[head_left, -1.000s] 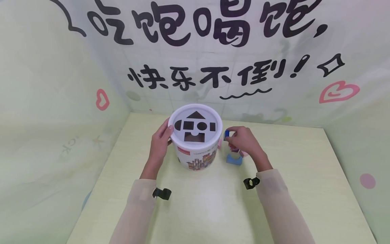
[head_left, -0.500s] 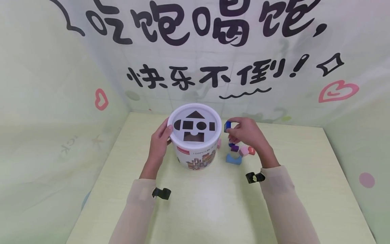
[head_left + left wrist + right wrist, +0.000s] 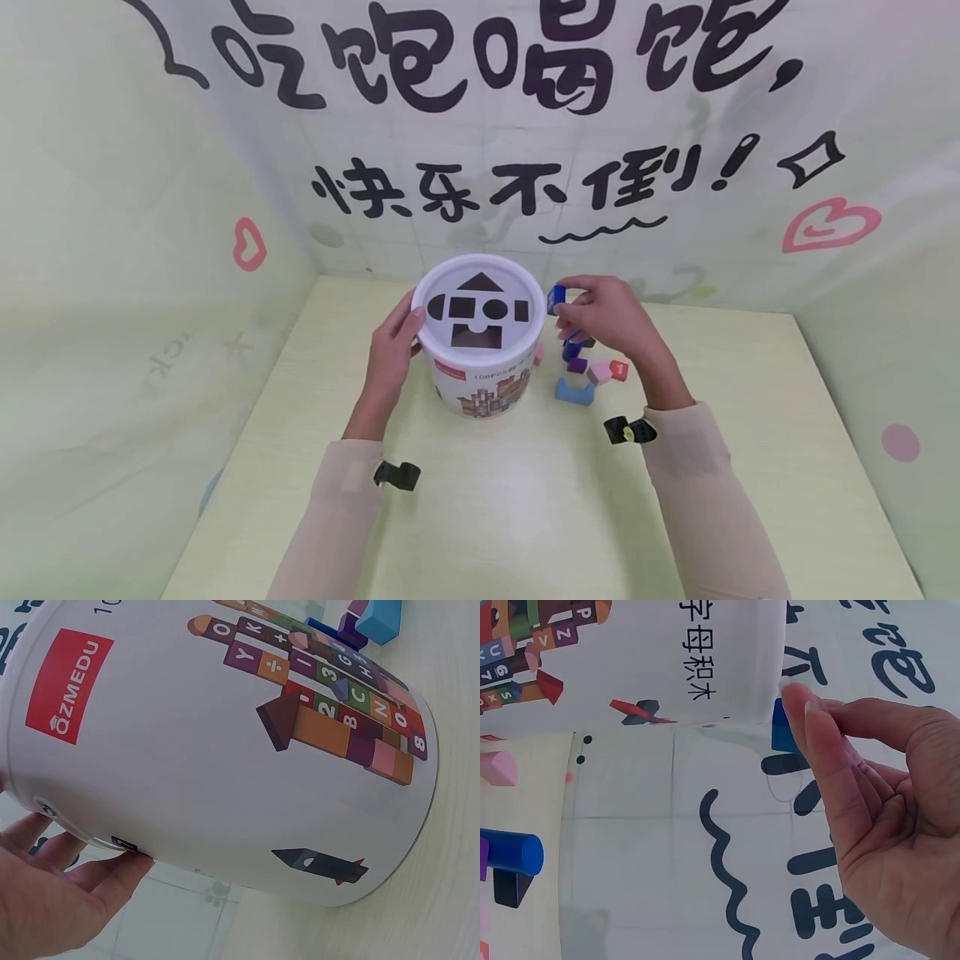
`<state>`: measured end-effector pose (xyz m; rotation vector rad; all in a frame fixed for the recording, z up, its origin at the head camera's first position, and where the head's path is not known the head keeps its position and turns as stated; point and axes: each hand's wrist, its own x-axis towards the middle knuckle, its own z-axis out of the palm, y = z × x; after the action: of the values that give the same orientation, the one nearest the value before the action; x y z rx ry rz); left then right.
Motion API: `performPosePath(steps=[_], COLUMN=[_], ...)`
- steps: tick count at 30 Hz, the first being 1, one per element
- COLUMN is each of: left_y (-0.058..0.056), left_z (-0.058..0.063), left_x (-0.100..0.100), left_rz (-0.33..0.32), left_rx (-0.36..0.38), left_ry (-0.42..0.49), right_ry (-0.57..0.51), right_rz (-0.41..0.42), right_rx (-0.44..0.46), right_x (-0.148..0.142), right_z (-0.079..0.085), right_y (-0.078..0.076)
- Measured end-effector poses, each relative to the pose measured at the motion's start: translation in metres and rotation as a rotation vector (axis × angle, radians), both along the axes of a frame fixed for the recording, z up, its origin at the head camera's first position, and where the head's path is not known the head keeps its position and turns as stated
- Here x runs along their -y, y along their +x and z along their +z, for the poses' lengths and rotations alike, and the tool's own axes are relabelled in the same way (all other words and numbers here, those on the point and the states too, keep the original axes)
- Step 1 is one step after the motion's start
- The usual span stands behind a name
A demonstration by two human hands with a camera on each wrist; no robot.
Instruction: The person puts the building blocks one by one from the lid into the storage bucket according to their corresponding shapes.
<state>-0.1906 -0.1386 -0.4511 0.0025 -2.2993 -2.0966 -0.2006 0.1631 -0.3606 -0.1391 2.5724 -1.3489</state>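
Note:
A white bucket [image 3: 483,379] of toy blocks stands upright on the table. Its lid [image 3: 517,346] has cut-out shapes: triangle, half-round, square, circle, rectangle and a notched arch. My left hand [image 3: 392,342] grips the bucket's left side near the top, thumb on the lid's rim; in the left wrist view its fingers [image 3: 120,877] lie along the wall. To the bucket's right, my right hand [image 3: 607,312] pinches a small blue block [image 3: 556,299] between thumb and fingers, raised to about lid height beside the rim. The right wrist view shows the blue block [image 3: 784,727] partly behind the fingertips.
Several loose blocks lie right of the bucket: a light-blue arch [image 3: 574,393], a purple block [image 3: 577,365], a blue cylinder [image 3: 517,853], a pink block [image 3: 599,372] and a red block [image 3: 618,370]. Printed fabric walls [image 3: 480,233] enclose the table [image 3: 495,500].
My right hand has lifted the blue block up and away from the loose blocks, uncovering several of them. The left hand and the bucket have stayed in place.

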Motion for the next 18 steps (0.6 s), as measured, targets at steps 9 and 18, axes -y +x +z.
performPosePath(steps=[9, 18], left_y=[0.001, 0.000], left_z=[0.000, 0.000], left_x=[0.000, 0.000], left_rz=[-0.001, -0.006], left_rx=[-0.017, -0.013], left_ry=[-0.001, 0.003], right_ry=[0.012, 0.000], right_rz=[0.035, 0.059], right_rx=[-0.017, -0.017], right_x=[0.014, 0.027], right_z=[0.006, 0.004], right_y=[-0.001, -0.006])
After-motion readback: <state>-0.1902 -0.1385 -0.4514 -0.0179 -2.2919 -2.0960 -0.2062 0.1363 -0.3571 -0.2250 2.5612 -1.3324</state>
